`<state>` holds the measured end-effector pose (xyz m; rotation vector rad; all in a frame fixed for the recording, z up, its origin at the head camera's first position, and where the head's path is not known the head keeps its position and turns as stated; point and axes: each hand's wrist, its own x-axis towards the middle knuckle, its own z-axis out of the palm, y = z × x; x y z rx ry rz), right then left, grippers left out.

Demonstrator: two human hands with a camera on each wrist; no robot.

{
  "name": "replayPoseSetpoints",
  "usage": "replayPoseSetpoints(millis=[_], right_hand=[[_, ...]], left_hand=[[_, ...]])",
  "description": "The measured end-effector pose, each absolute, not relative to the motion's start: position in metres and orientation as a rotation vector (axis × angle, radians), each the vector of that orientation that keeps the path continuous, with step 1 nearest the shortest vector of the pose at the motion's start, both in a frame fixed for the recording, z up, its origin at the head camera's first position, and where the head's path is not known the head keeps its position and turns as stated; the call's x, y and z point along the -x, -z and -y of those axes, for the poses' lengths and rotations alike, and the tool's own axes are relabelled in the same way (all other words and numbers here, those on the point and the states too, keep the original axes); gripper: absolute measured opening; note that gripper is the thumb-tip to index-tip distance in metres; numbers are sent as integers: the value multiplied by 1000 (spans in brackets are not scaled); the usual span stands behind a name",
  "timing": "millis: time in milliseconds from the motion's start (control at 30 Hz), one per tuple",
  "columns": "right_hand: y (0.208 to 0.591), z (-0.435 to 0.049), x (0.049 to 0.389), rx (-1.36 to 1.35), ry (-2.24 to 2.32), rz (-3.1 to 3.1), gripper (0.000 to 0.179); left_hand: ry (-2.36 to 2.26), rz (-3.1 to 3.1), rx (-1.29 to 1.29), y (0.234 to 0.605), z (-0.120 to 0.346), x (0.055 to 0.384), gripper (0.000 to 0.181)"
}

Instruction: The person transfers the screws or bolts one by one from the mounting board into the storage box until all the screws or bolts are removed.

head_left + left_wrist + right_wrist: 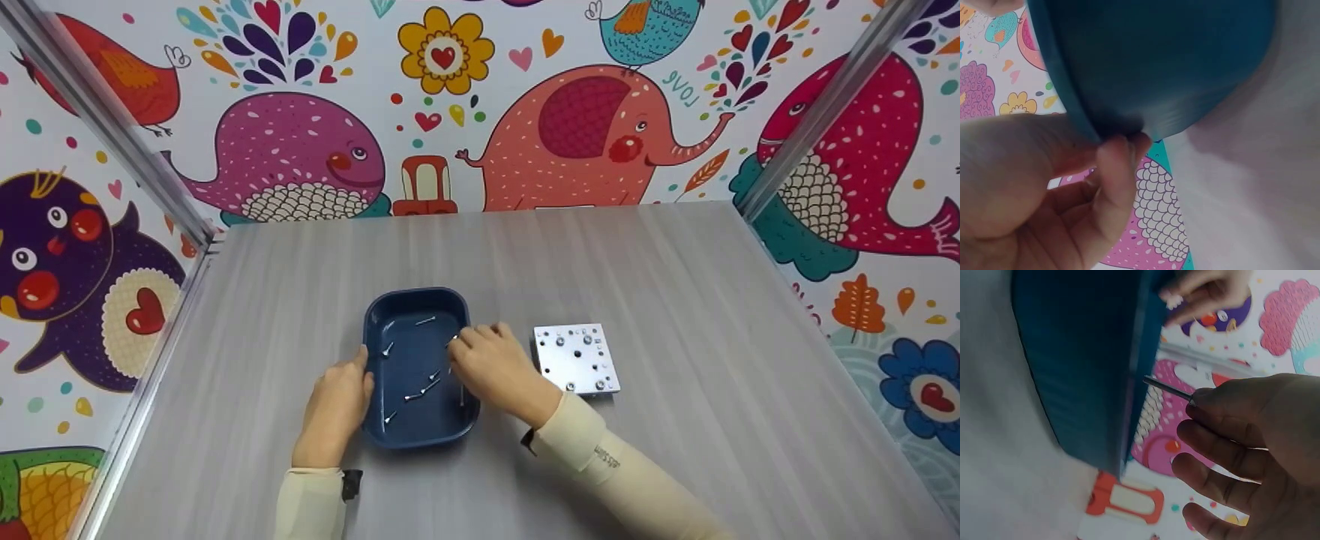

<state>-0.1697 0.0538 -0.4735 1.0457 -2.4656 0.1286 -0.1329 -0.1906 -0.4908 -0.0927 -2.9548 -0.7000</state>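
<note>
A dark blue tray (367, 319) stands on the table with several small metal screws (424, 388) scattered inside. My left hand (337, 401) holds the tray's left rim; the left wrist view has its thumb and fingers pinching the edge. Over the right rim is my right hand (495, 367). Between its thumb and index finger it pinches a thin metal screw (1167, 388), the shank pointing away from the fingertips, while the other fingers are loosely bent. To the right of that hand lies a silver metal plate (574, 364) with holes and several screw heads on its face.
The grey wood-grain table (660, 285) extends around the tray and plate. Metal frame posts (825, 112) rise at the back corners. Behind them are walls with printed cartoon animals (585, 142).
</note>
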Motion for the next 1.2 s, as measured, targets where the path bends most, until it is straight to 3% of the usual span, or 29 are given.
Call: replayPoseSetpoints(millis=[633, 1200], right_hand=[[500, -30, 148, -1207, 31, 2451, 11], [490, -41, 151, -1200, -43, 2423, 8]], left_hand=[[684, 2963, 84, 492, 191, 134, 43], [677, 2948, 100, 490, 191, 133, 42]])
